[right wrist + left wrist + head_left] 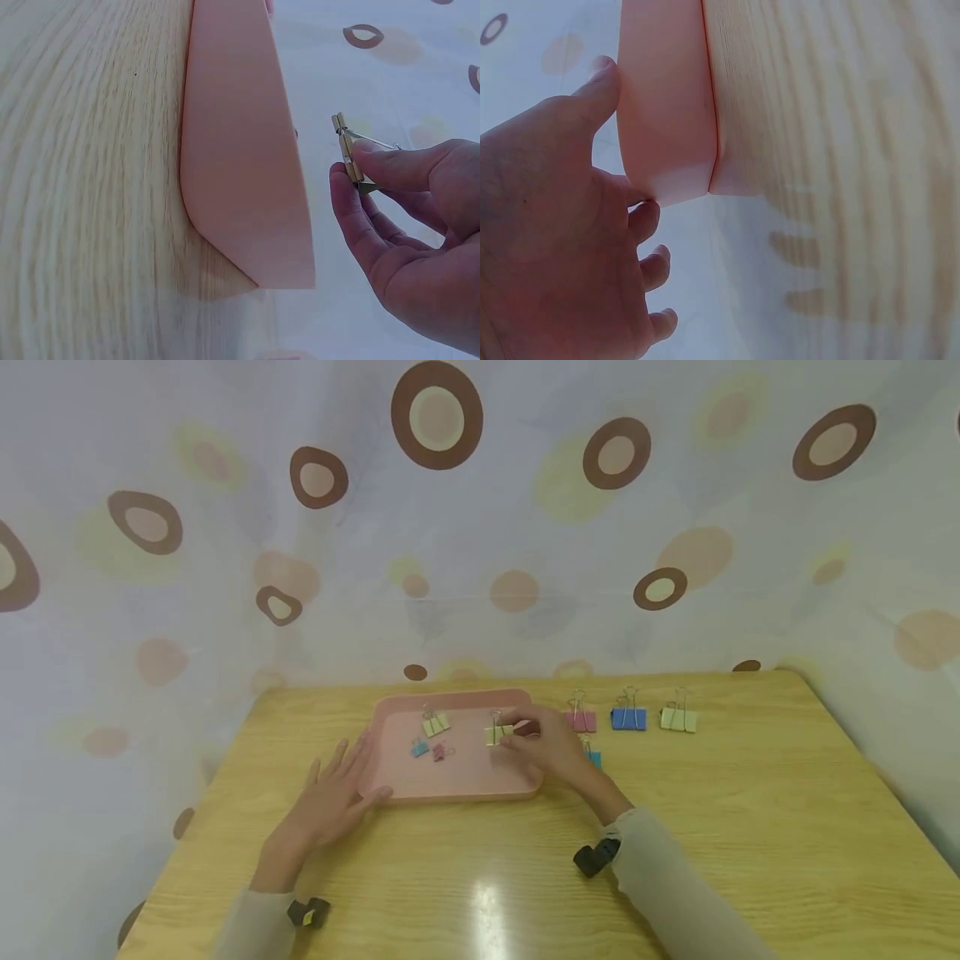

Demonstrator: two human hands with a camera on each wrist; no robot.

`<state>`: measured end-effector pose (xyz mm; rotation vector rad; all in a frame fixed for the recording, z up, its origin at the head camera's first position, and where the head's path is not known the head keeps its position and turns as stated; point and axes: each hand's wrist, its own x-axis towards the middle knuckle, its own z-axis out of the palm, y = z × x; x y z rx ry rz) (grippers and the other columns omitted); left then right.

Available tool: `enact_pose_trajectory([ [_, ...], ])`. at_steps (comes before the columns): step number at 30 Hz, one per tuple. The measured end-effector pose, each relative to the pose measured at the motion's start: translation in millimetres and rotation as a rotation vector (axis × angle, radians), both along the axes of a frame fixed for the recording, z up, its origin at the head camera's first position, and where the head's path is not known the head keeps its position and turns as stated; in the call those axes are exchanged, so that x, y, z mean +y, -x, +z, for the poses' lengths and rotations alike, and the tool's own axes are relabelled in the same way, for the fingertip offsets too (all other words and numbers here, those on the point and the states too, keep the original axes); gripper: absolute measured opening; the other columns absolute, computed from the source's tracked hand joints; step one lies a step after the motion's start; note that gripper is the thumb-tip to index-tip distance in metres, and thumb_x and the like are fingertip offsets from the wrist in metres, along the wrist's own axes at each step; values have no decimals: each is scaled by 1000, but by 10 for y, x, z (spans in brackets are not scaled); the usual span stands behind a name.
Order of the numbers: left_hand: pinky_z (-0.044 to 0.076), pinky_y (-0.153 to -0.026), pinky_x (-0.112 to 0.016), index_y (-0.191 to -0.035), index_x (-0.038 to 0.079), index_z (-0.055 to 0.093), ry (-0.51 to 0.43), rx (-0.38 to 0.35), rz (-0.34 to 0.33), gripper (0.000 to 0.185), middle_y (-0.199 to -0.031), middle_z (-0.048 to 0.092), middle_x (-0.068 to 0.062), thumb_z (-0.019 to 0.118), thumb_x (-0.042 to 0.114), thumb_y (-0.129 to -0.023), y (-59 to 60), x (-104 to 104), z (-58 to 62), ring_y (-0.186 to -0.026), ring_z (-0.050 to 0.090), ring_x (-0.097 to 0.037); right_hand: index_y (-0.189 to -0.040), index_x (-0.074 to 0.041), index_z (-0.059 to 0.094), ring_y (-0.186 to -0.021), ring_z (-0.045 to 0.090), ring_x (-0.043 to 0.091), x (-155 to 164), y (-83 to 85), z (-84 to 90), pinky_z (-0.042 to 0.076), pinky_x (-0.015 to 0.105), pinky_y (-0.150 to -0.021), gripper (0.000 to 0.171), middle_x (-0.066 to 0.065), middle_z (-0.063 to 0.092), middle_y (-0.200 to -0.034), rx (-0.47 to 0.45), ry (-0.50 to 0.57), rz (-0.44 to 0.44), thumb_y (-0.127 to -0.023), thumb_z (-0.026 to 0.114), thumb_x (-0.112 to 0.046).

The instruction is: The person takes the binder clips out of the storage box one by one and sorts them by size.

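A pink tray (465,795) lies on the table, with a yellow binder clip (436,724), a small blue binder clip (420,749) and a small pink binder clip (439,752) in its left half. Over the tray's right part, my right hand (551,745) pinches another yellow binder clip (351,156) between thumb and fingers; its wire handle sticks out in the right wrist view. My left hand (330,797) rests against the tray's left end, fingers fairly straight. Seen from the left wrist, its thumb and index finger touch the tray's wall (667,97).
Right of the tray stand a pink clip (581,722), a blue clip (628,719) and a pale green clip (678,720) in a row. A light blue clip (595,758) is partly hidden behind my right hand. A patterned cloth (480,527) hangs behind the wooden table (450,877).
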<state>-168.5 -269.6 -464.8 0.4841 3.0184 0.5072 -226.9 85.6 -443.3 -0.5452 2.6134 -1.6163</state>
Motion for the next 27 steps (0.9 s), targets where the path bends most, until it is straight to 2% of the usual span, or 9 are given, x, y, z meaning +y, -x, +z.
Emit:
enact_pose_trajectory([
  [7, 6, -117, -74, -163, 4, 21, 0, 4, -1, 84, -171, 15, -12, 50, 54, -104, -17, -26, -7, -154, 11, -45, -116, 1, 74, -103, 70, 36, 161, -115, 21, 58, 48, -90, 25, 17, 72, -118, 49, 44, 38, -92, 76, -7],
  [15, 6, -118, -72, -163, 4, 21, 20, 16, -9, 84, -171, 15, -11, 50, 56, -104, -2, -31, 3, -155, 11, -44, -115, 0, 75, -101, 71, 34, 381, -191, -47, 59, 45, -88, 24, 16, 71, -116, 37, 50, 2, -92, 77, -8],
  [23, 7, -118, -72, -164, 5, 20, 21, 17, -11, 84, -171, 14, -11, 50, 56, -104, 13, -34, -15, -155, 12, -44, -114, -1, 75, -102, 72, 33, 642, -306, -44, 60, 31, -82, 22, 17, 70, -122, -5, 7, -59, -93, 77, -7],
  [27, 7, -118, -72, -164, 5, 20, 25, 32, -9, 85, -171, 14, -11, 51, 56, -103, 13, -46, -35, -154, 13, -44, -114, -2, 75, -102, 72, 32, 753, -368, -6, 59, 28, -78, 23, 15, 71, -118, 4, -41, -84, -93, 77, -11],
])
